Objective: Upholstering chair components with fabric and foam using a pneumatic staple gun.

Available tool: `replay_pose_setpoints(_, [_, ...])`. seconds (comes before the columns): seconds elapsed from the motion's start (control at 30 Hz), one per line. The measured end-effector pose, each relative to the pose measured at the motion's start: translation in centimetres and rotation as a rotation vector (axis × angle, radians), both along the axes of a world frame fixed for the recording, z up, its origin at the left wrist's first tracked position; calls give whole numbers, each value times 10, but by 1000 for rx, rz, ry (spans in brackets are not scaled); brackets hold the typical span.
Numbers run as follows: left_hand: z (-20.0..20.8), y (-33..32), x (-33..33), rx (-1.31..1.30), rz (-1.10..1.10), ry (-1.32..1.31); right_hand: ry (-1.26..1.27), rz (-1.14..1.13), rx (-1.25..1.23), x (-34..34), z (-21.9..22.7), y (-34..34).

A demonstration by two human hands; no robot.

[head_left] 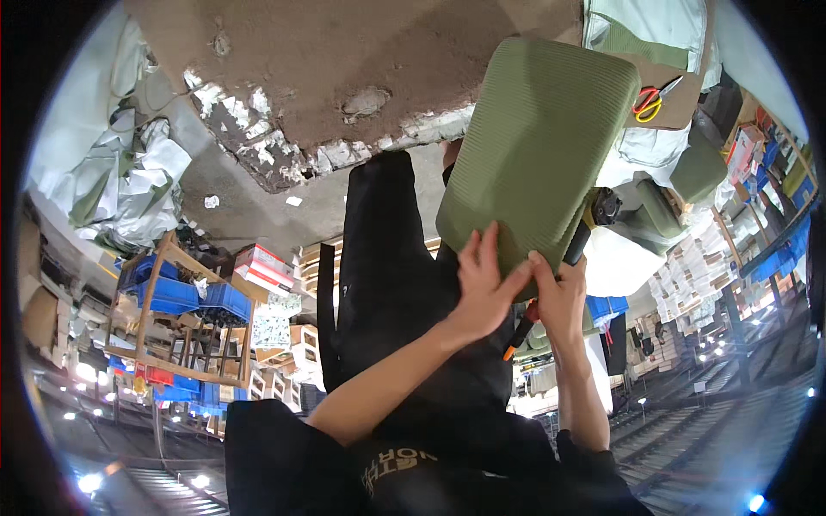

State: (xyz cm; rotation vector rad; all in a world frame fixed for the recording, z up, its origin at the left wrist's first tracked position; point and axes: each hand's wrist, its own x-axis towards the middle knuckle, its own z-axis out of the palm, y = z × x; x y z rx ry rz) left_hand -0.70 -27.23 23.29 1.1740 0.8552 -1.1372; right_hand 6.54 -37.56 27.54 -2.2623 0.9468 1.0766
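Observation:
A green ribbed cushion (542, 142), rectangular with rounded corners, lies tilted in front of me. My left hand (483, 288) rests on its near end with the fingers spread and the thumb pointing right. At the near right corner, my right hand (559, 297) presses its thumb on the cushion's edge. The rest of that hand is closed around a black tool (578, 244) with a round black head beyond the hand and red and orange parts on the near side. The tool's exact kind is partly hidden by the hand and cushion.
A brown worktable (344, 64) with a torn, white-flecked edge spans the far side. Scissors (656, 100) with red and yellow handles lie right of the cushion. More green cushions (658, 211) sit at the right. Crumpled white sheeting (129, 176) and a wooden rack (146, 301) with blue bins stand left.

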Motion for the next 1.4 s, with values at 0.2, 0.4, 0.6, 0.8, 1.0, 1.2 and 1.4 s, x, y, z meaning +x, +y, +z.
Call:
replay_pose_setpoints(0.2, [-110, 58, 8, 517, -80, -1, 85, -186, 103, 16, 24, 12])
replay_pose_setpoints(0.4, [-110, 43, -27, 214, 120, 92, 95, -182, 192, 11, 30, 20])
replay_pose_setpoints(0.6, [-72, 37, -27, 97, 74, 77, 60, -16, 207, 2, 32, 48])
replay_pose_setpoints(0.8, [-18, 64, -10, -7, 206, -178, 59, 42, 241, 2, 20, 70])
replay_pose_setpoints(1.0, [14, 82, -4, 0, 282, -182, 21, 121, 415, -9, 14, 76])
replay_pose_setpoints(1.2, [26, 75, -8, 241, 30, -293, -30, 220, 467, -18, 7, 62])
replay_pose_setpoints(1.4, [30, 64, -7, 433, -285, -476, -151, 83, 439, -5, 7, 27])
